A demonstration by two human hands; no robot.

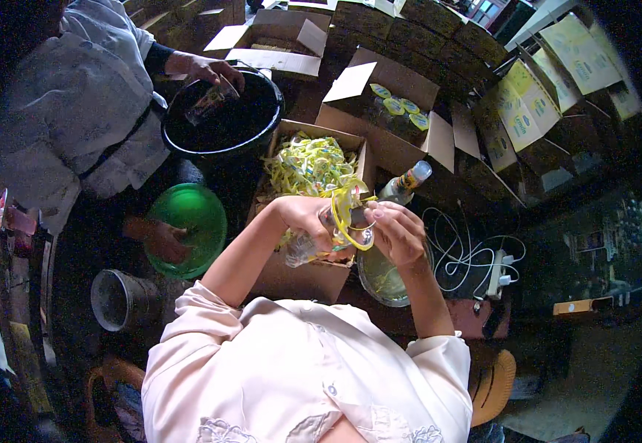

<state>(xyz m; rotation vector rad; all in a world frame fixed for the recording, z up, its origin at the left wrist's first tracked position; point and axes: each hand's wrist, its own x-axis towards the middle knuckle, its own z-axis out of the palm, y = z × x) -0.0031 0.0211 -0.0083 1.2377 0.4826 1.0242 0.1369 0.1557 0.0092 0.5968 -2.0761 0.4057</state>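
My left hand (306, 214) is closed around a clear plastic cup (301, 251), which lies tilted in its grip above a carton of scraps. A looped yellow strip (342, 214) hangs at the cup's mouth end. My right hand (398, 232) pinches this strip between thumb and fingers, close beside the cup. Yellow and white peeled strips (313, 164) are heaped in the open carton (365, 159) beyond my hands. Under my right hand stands a round clear-walled container (389, 288) with pale contents. Just past that hand is a bottle (409, 181) with a colourful label.
A co-worker's hand (210, 70) holds a clear cup (206, 105) over a black bucket (277, 122). Another hand (167, 242) touches a green round basin (206, 207). Cartons, one with yellow-lidded cups (395, 105), stand ahead. A power strip (496, 273) with white cables lies right.
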